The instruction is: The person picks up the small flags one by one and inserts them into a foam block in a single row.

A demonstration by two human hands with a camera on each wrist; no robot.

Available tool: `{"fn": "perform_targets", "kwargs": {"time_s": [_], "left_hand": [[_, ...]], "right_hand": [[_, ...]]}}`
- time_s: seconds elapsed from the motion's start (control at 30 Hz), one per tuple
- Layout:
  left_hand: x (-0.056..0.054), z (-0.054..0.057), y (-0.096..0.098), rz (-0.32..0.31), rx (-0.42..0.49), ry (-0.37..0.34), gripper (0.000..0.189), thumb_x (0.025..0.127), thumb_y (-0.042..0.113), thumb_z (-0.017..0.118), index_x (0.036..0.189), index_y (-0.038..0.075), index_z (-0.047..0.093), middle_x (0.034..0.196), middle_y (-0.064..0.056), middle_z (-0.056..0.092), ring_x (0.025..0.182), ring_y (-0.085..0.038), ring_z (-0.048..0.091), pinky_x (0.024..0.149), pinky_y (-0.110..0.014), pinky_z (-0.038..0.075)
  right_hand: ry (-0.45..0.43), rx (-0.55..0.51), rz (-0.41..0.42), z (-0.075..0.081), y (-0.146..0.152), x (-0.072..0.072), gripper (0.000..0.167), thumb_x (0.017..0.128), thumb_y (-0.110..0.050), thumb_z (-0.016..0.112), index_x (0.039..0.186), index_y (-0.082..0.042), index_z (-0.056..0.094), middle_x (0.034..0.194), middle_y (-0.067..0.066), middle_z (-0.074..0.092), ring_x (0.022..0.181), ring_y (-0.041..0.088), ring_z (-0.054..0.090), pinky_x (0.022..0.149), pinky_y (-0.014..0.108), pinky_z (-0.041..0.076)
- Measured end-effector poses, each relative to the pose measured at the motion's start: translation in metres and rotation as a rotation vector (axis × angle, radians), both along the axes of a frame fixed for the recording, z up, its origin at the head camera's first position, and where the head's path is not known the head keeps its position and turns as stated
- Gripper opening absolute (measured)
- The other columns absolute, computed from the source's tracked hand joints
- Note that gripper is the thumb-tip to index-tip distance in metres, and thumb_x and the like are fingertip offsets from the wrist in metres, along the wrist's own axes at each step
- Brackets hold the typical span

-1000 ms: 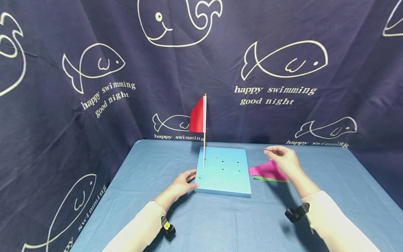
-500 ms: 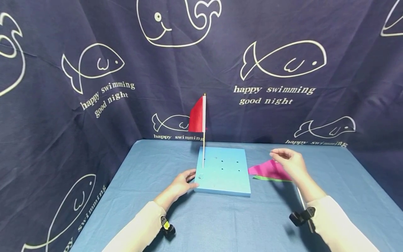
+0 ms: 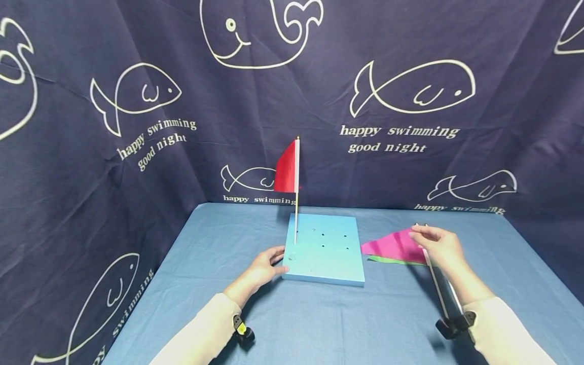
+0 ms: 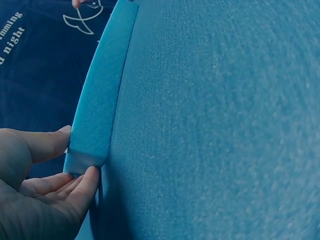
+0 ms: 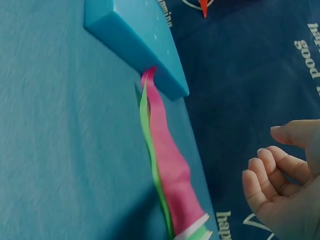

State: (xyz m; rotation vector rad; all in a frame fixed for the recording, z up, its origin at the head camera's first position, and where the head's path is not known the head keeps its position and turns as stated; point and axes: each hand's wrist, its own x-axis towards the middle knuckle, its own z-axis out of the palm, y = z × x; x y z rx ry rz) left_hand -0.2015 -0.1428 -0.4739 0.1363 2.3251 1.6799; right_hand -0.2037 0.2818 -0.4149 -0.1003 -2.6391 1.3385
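Note:
A light-blue block-like board (image 3: 326, 266) with several small holes lies on the table. A red flag (image 3: 286, 170) on a thin stick stands upright in its left part. My left hand (image 3: 262, 266) holds the board's near left corner, thumb and fingers on either side of it in the left wrist view. To the right of the board, a pink flag (image 3: 388, 246) lies partly over a green flag (image 5: 153, 165); their sticks run toward me. My right hand (image 3: 440, 248) hovers over the stick end of these flags, fingers loosely bent, with nothing in them.
A blue cloth covers the table (image 3: 310, 324). Behind and to the left hangs a dark navy curtain (image 3: 283, 101) with white fish drawings and lettering. Each wrist carries a small black camera (image 3: 453, 327).
My right hand has moved right and lower, from above the pink flag's middle to its stick end, uncovering more of the sticks. The left hand has stayed on the board.

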Motion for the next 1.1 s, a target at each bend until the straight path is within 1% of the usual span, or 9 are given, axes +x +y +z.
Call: {"fn": "perform_targets", "kwargs": {"time_s": [0.1, 0.17, 0.2, 0.27, 0.5, 0.67, 0.77, 0.93, 1.1], "left_hand": [[0.0, 0.0, 0.0, -0.001, 0.004, 0.003, 0.062, 0.084, -0.002, 0.071, 0.14, -0.005, 0.045, 0.139, -0.022, 0.053, 0.132, -0.034, 0.048, 0.111, -0.046, 0.037], [-0.001, -0.001, 0.0, 0.0, 0.006, 0.001, 0.062, 0.084, -0.001, 0.071, 0.14, -0.005, 0.045, 0.139, -0.022, 0.053, 0.132, -0.034, 0.048, 0.112, -0.047, 0.036], [-0.001, -0.001, 0.0, 0.0, 0.005, 0.0, 0.063, 0.084, -0.001, 0.071, 0.14, -0.005, 0.045, 0.139, -0.023, 0.053, 0.132, -0.034, 0.048, 0.111, -0.047, 0.036], [-0.001, -0.001, 0.0, 0.001, 0.005, -0.003, 0.063, 0.084, -0.001, 0.071, 0.14, -0.004, 0.044, 0.139, -0.023, 0.053, 0.133, -0.034, 0.048, 0.111, -0.047, 0.037], [-0.001, -0.001, 0.0, -0.001, 0.006, -0.012, 0.064, 0.084, 0.0, 0.071, 0.141, -0.005, 0.043, 0.14, -0.023, 0.051, 0.133, -0.035, 0.047, 0.11, -0.046, 0.038], [0.001, 0.0, 0.0, -0.008, 0.004, -0.019, 0.064, 0.085, 0.0, 0.071, 0.142, -0.005, 0.042, 0.141, -0.024, 0.05, 0.134, -0.035, 0.046, 0.108, -0.045, 0.041], [0.001, 0.0, 0.0, -0.004, 0.006, -0.021, 0.065, 0.084, 0.0, 0.071, 0.142, -0.005, 0.042, 0.141, -0.024, 0.05, 0.134, -0.035, 0.046, 0.107, -0.045, 0.042], [0.0, -0.001, 0.0, 0.001, 0.012, -0.013, 0.064, 0.084, 0.0, 0.071, 0.141, -0.006, 0.042, 0.141, -0.024, 0.05, 0.133, -0.035, 0.046, 0.107, -0.046, 0.042], [0.002, 0.001, 0.0, 0.002, 0.014, -0.01, 0.064, 0.084, -0.001, 0.071, 0.141, -0.006, 0.042, 0.141, -0.024, 0.05, 0.133, -0.036, 0.047, 0.108, -0.046, 0.041]], "right_hand": [[-0.044, -0.004, -0.01, -0.005, 0.007, 0.002, 0.052, 0.091, -0.034, 0.068, 0.123, 0.006, 0.062, 0.103, -0.003, 0.072, 0.071, -0.009, 0.062, 0.064, 0.013, 0.051], [-0.069, -0.002, -0.009, -0.009, 0.011, 0.004, 0.053, 0.091, -0.034, 0.067, 0.123, 0.008, 0.061, 0.108, 0.016, 0.072, 0.069, -0.002, 0.066, 0.063, 0.016, 0.053], [-0.08, 0.013, -0.013, -0.011, 0.014, 0.005, 0.054, 0.091, -0.035, 0.067, 0.123, 0.008, 0.061, 0.11, 0.022, 0.07, 0.069, -0.001, 0.066, 0.062, 0.016, 0.053], [-0.099, 0.027, -0.019, -0.015, 0.019, 0.007, 0.055, 0.091, -0.037, 0.066, 0.124, 0.008, 0.061, 0.113, 0.026, 0.068, 0.07, 0.0, 0.067, 0.062, 0.016, 0.052], [-0.142, 0.027, -0.034, -0.027, 0.032, 0.018, 0.057, 0.091, -0.035, 0.067, 0.125, 0.01, 0.058, 0.106, 0.022, 0.071, 0.07, -0.001, 0.064, 0.06, 0.016, 0.05], [-0.138, 0.048, -0.039, -0.033, 0.043, 0.023, 0.058, 0.09, -0.035, 0.068, 0.126, 0.009, 0.058, 0.095, -0.001, 0.074, 0.069, 0.0, 0.065, 0.06, 0.016, 0.049], [-0.143, 0.065, -0.046, -0.036, 0.049, 0.025, 0.056, 0.091, -0.034, 0.067, 0.126, 0.009, 0.058, 0.09, -0.007, 0.072, 0.068, -0.001, 0.064, 0.059, 0.017, 0.05], [-0.197, 0.067, -0.049, -0.04, 0.056, 0.031, 0.057, 0.091, -0.03, 0.068, 0.128, 0.012, 0.054, 0.094, 0.009, 0.072, 0.067, -0.002, 0.06, 0.059, 0.023, 0.054], [-0.22, 0.079, -0.025, -0.045, 0.061, 0.038, 0.056, 0.09, -0.026, 0.067, 0.127, 0.013, 0.053, 0.096, 0.015, 0.072, 0.067, -0.003, 0.059, 0.059, 0.025, 0.055]]}}
